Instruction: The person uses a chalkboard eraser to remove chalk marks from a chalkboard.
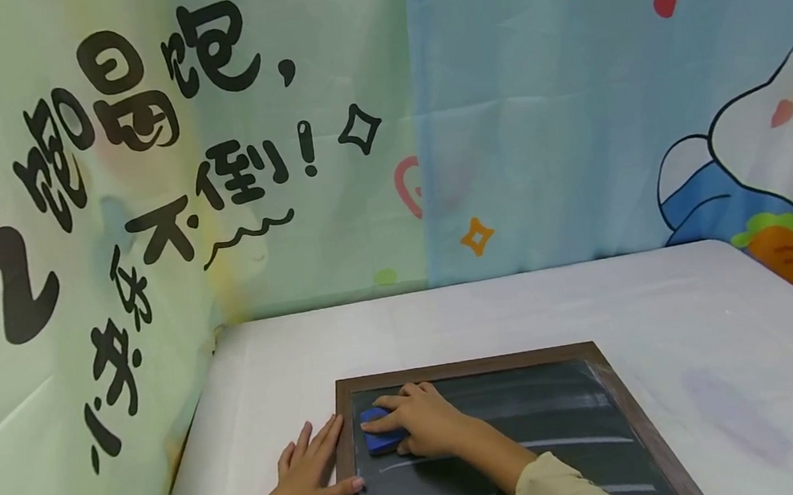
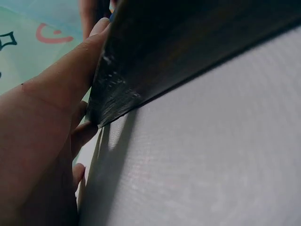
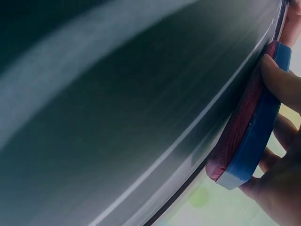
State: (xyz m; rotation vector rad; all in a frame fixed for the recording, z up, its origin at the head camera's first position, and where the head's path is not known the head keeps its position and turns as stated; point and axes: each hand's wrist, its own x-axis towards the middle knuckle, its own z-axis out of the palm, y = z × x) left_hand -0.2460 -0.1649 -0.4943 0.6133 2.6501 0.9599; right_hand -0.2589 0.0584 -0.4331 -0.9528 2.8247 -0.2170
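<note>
A chalkboard (image 1: pixel 529 404) with a brown wooden frame lies on the white table. Several pale chalk lines (image 1: pixel 580 441) cross its dark surface. Near the board's upper left corner, my right hand (image 1: pixel 431 424) grips a blue chalkboard eraser (image 1: pixel 382 441) by its sides. The right wrist view shows the eraser's dark red pad (image 3: pixel 239 132) against the board. My left hand (image 1: pixel 304 485) steadies the left side of the frame, fingers stretched along its outer edge and thumb on top. The left wrist view shows that hand (image 2: pixel 44 108) at the board's edge, some fingers partly hidden.
The white table (image 1: pixel 711 343) extends behind the board and to its right. A printed cloth backdrop (image 1: pixel 337 229) with large black writing and a cartoon figure (image 1: pixel 776 135) rises along the table's back and left sides.
</note>
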